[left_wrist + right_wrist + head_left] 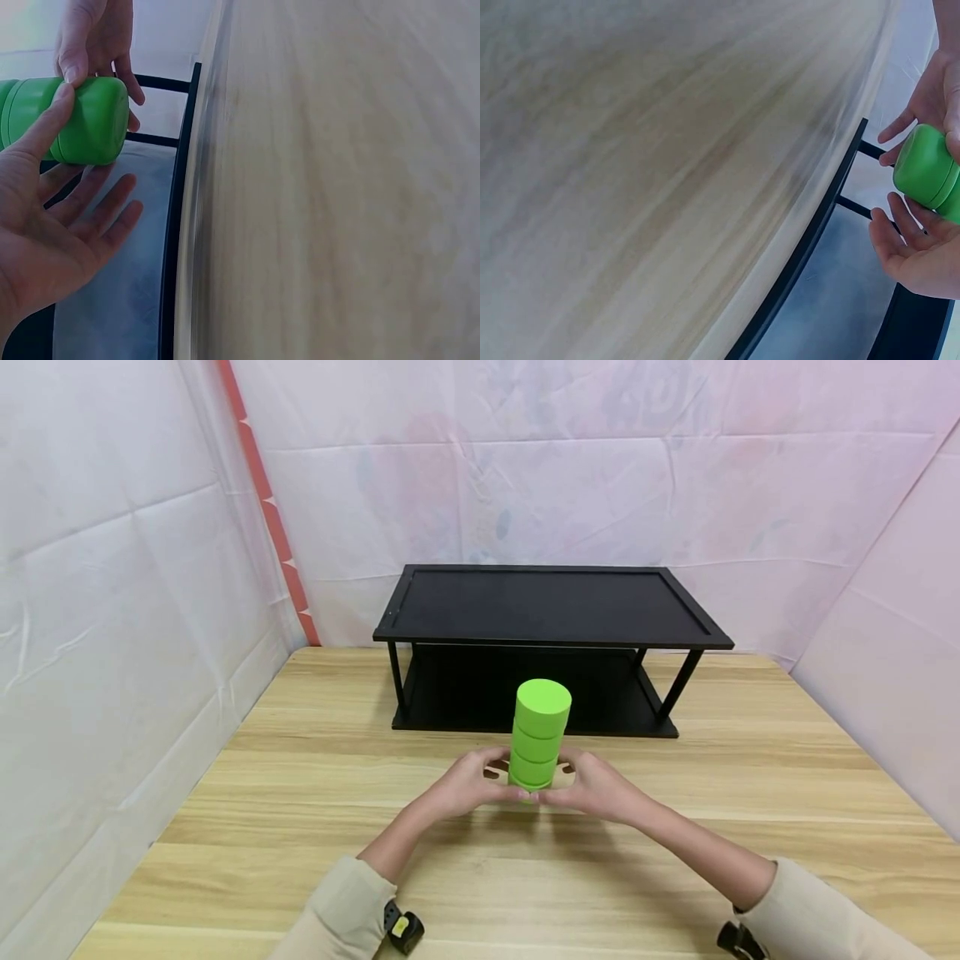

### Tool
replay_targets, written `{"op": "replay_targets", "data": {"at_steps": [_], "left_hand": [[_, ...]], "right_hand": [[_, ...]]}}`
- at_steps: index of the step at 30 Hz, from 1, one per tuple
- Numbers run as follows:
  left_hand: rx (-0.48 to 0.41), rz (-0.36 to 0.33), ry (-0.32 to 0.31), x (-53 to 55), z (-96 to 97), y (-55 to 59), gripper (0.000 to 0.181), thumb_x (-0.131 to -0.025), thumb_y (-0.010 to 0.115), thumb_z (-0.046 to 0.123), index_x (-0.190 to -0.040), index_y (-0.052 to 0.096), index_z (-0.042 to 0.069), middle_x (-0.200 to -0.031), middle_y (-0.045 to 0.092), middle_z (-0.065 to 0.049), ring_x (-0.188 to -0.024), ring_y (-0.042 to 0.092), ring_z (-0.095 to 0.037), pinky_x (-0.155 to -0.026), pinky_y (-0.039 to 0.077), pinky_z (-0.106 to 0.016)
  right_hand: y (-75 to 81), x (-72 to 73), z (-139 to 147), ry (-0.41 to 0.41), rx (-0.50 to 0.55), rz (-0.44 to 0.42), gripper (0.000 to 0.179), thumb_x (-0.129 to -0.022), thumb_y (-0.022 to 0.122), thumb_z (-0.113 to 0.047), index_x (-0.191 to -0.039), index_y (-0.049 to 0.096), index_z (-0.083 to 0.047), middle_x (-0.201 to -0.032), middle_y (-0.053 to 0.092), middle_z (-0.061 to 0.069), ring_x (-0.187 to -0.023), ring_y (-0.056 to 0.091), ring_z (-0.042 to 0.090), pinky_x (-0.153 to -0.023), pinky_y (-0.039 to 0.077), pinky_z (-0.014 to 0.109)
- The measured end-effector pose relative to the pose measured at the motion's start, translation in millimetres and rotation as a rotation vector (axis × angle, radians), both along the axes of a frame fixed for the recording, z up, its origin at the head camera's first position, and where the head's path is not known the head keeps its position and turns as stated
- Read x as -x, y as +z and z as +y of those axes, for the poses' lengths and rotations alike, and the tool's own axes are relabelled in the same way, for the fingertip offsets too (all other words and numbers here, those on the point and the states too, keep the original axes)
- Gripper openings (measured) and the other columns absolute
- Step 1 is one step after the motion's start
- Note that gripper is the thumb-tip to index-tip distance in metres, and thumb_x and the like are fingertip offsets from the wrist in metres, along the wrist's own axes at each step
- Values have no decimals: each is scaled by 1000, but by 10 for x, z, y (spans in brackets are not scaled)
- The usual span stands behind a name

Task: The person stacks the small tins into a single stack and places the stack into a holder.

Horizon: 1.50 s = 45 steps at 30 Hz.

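Note:
In the head view a tall bright green cylinder (536,743), ringed by several grooves like stacked round pieces, stands nearly upright between both hands, leaning slightly right at its top. My left hand (471,783) grips its lower left side, thumb on the near face and fingers behind. From the right, my right hand (600,787) holds the lower part the same way, the two thumbs meeting at the front. Both wrist views show the cylinder's rounded base (105,124) held above the wooden table (300,827), with some fingertips of the left hand (52,232) and right hand (922,255) spread beyond it.
Just behind the cylinder stands a low black two-tier rack (551,606) with thin legs. Its lower shelf (465,693) lies close to the tabletop. White sheeting (127,610) surrounds the table at the back and sides, with a red strip (270,510) in the left corner.

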State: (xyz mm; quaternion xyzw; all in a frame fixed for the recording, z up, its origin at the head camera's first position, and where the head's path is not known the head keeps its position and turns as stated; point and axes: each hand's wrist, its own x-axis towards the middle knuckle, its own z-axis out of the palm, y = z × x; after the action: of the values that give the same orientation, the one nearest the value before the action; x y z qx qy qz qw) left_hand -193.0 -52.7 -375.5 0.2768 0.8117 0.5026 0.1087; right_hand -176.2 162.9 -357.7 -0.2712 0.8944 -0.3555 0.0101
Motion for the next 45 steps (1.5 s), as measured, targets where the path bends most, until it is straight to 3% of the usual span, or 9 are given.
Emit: {"op": "replay_targets", "data": {"at_steps": [11,18,31,40,45], "left_hand": [[19,6,-1,15,0,23,50,-77,76,27,-121,57,11,-113,59,2,-106,52,-18,-87,45,-33],[4,-13,-12,25,-5,75,52,-78,75,23,-125,55,13,-117,57,1,-108,51,-19,-89,44,-37],[29,18,-18,77,-1,166,55,-80,73,27,-127,52,11,-116,57,2,-107,51,-16,-90,44,-35],[33,33,-25,106,7,223,50,-80,73,26,-125,54,11,-115,57,4,-106,52,-15,-88,45,-30],[20,39,-31,126,3,244,51,-80,73,25,-125,54,11,-115,57,3,-105,52,-14,-89,45,-34]], "right_hand": [[44,15,4,31,30,-2,39,-75,76,-30,-104,63,-8,-100,63,-2,-92,57,17,-79,49,40],[66,20,-2,0,36,-18,41,-74,77,-29,-104,63,-6,-99,63,0,-91,58,19,-79,49,42],[171,27,2,-36,35,-33,44,-73,78,-26,-107,61,-3,-103,62,5,-93,57,25,-78,50,43],[210,64,9,-21,43,-32,43,-73,78,-26,-106,62,-3,-102,62,4,-92,58,23,-75,51,35],[242,78,7,-18,45,-36,43,-74,78,-27,-106,62,-3,-102,63,4,-92,58,22,-73,52,32]]}}
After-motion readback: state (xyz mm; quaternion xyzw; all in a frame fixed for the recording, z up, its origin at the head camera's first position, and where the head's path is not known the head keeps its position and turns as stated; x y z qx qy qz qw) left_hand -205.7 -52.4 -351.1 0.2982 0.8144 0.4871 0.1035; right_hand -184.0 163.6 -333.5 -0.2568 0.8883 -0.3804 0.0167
